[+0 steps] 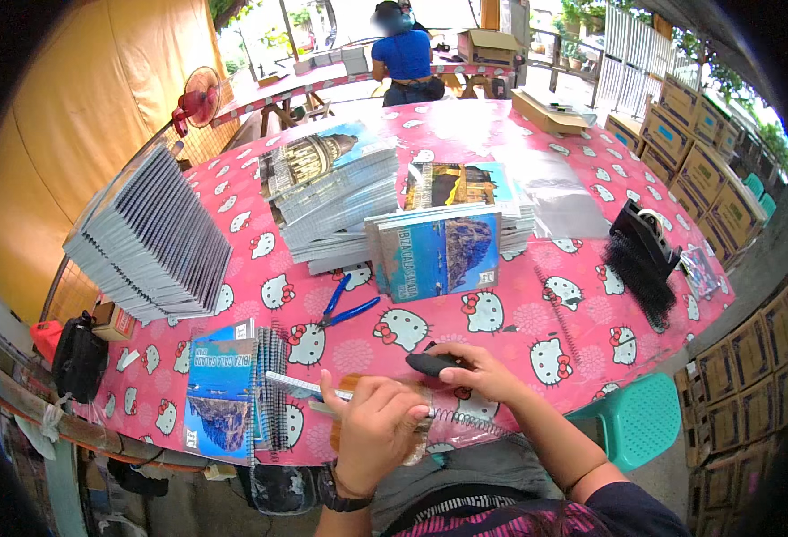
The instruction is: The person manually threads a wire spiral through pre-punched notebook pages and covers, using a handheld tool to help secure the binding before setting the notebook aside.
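My left hand (pixel 376 428), with a dark watch at the wrist, is closed on a thin notebook (pixel 291 384) seen nearly edge-on. A spiral wire coil (pixel 470 422) sticks out to the right from beside this hand. A dark, rounded black object (pixel 430 363) sits in the curled fingers of my right hand (pixel 483 369), just above the coil; its kind is unclear. Under my left hand shows a brown, wood-coloured piece (pixel 338 434), mostly hidden. To the left lie blue-covered spiral notebooks (pixel 219 385), and beyond them blue-handled pliers (pixel 345 304).
Tall stacks of spiral-bound notebooks (pixel 157 237) and loose page stacks (pixel 340 206) stand on the pink patterned table (pixel 430 324). Black coils (pixel 638 277) lie by a tape dispenser (pixel 649 234) at right. A green stool (pixel 640 421) and cartons (pixel 707 192) stand beside it. A person (pixel 405 55) is beyond.
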A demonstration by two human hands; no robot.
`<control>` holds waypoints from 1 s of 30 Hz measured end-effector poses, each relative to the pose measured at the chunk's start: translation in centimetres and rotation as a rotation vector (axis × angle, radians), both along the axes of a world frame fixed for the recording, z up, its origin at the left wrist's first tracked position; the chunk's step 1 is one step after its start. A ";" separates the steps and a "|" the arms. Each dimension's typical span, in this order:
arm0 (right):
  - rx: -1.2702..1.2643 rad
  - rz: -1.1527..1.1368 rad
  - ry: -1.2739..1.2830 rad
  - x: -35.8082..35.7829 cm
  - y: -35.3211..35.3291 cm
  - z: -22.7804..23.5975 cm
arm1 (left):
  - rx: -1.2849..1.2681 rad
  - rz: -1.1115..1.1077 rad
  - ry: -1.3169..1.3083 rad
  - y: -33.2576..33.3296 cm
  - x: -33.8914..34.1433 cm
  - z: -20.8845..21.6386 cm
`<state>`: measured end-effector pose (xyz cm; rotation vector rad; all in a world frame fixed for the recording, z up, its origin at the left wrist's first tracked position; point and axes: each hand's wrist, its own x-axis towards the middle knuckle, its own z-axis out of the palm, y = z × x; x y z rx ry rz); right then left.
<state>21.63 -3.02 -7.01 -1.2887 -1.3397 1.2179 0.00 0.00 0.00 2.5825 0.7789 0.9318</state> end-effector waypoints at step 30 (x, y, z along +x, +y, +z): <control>0.278 0.348 -0.258 -1.0 2.4 8.6 | 0.117 0.350 -0.433 2.4 -4.8 -3.0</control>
